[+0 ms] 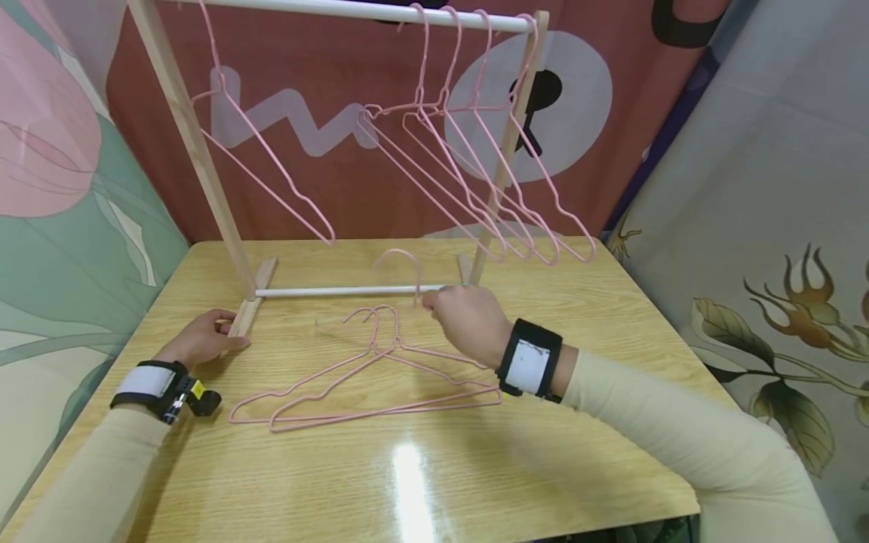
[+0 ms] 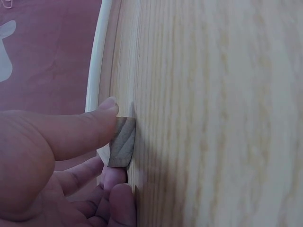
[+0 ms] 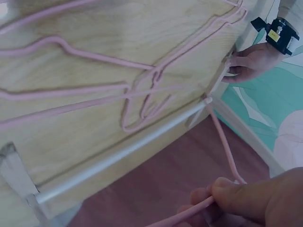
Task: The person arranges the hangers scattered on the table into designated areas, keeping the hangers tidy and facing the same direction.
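Both arms reach forward in cream sleeves, each wrist wearing a black strap. The left hand (image 1: 200, 338) lies low, thumb and fingers curled in a grip — the right hand (image 1: 465, 320) is raised slightly, fingertips (image 3: 222, 189) pinched together.

Both arms wear cream long sleeves (image 1: 686, 430); each wrist carries a black band with a white panel; the left band (image 1: 151, 386), lower left of the frame, has a small black unit (image 1: 202, 400) with a yellow mark; the right band (image 1: 531, 366) sits mid-frame.
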The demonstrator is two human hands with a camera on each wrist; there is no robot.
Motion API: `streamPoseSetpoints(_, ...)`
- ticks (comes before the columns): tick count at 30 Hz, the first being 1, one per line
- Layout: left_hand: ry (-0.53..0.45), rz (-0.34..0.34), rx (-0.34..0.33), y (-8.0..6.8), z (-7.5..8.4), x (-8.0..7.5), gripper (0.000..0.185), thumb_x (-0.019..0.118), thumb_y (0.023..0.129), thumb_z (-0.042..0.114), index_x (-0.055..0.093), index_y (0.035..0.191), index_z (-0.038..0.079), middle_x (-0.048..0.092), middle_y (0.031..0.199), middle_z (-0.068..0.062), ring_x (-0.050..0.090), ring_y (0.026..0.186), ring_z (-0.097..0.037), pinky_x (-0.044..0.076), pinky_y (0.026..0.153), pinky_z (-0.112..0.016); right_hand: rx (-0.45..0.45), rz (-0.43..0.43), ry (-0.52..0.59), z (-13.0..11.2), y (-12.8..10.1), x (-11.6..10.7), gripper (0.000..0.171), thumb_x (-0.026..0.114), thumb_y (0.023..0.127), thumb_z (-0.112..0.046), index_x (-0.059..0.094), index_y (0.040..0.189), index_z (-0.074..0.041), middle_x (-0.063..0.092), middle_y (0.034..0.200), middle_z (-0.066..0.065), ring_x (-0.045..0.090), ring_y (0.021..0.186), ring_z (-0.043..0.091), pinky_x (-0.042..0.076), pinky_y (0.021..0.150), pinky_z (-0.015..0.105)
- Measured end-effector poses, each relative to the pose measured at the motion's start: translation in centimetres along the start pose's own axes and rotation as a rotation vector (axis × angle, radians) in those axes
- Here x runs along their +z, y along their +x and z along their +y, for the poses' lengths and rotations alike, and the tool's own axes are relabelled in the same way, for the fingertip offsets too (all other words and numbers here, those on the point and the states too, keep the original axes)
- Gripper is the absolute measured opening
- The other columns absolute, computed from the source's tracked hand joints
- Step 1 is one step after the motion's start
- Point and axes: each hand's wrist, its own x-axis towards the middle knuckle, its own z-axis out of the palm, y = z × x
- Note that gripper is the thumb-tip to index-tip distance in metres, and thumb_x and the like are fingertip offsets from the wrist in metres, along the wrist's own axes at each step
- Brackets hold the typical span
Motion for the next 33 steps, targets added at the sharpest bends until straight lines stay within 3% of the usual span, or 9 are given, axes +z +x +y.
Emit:
streamPoseSetpoints(4,0.007,0.003,0.008,0.0,0.0,0.0,0.07,0.067,0.098,0.018,0.028,0.143,-0.018,0.047,0.118,-0.03,0.05,0.101,-0.036,0.042,0.076,-0.034,0.024,-0.003,-0.025,-0.3,0.6,-1.4,0.011,0.071,0.095,-0.011,0.077,0.104,-0.009,0.076,0.092,0.007,0.072,0.078,0.018,0.057,0.057,0.031)
streamPoseSetpoints(11,0.023,0.008,0.009,-0.4,0.0,0.0,0.069,0.067,0.098,0.019,0.029,0.142,-0.019,0.047,0.121,-0.034,0.05,0.103,-0.039,0.042,0.078,-0.035,0.055,-0.064,-0.037,-0.5,1.9,-4.3,0.015,0.063,0.098,0.001,0.076,0.102,-0.005,0.075,0.089,0.009,0.068,0.072,0.017,0.056,0.059,0.032)
streamPoseSetpoints(17,0.021,0.009,0.015,-0.4,0.0,0.0,0.068,0.068,0.098,0.018,0.03,0.141,-0.019,0.047,0.118,-0.032,0.05,0.101,-0.037,0.041,0.077,-0.034,0.079,-0.053,-0.09,-0.5,3.3,-6.9,0.009,0.068,0.098,-0.009,0.076,0.1,-0.006,0.074,0.087,0.008,0.069,0.072,0.019,0.056,0.061,0.034)
streamPoseSetpoints(20,0.022,0.007,0.018,-0.4,0.0,0.0,0.069,0.068,0.098,0.019,0.03,0.142,-0.019,0.048,0.119,-0.033,0.05,0.102,-0.038,0.042,0.077,-0.034,0.08,-0.032,-0.045,-0.2,3.9,-8.1,0.009,0.068,0.097,-0.008,0.076,0.1,-0.003,0.074,0.089,0.01,0.068,0.072,0.02,0.056,0.065,0.035)
streamPoseSetpoints(28,0.026,0.003,0.018,-0.4,0.3,-0.1,0.069,0.067,0.099,0.019,0.029,0.142,-0.019,0.047,0.121,-0.034,0.05,0.103,-0.038,0.041,0.079,-0.035,0.207,-0.103,0.078,1.1,5.6,-12.1,0.015,0.067,0.098,-0.009,0.075,0.111,-0.005,0.074,0.103,0.01,0.067,0.085,0.023,0.056,0.077,0.038)
streamPoseSetpoints(33,0.022,-0.001,0.009,-0.3,0.3,0.0,0.069,0.067,0.099,0.019,0.029,0.142,-0.019,0.046,0.121,-0.033,0.049,0.103,-0.038,0.041,0.079,-0.036,0.227,-0.124,0.139,2.0,6.5,-14.7,0.019,0.062,0.1,-0.006,0.073,0.115,-0.003,0.071,0.109,0.013,0.064,0.089,0.025,0.054,0.079,0.037)
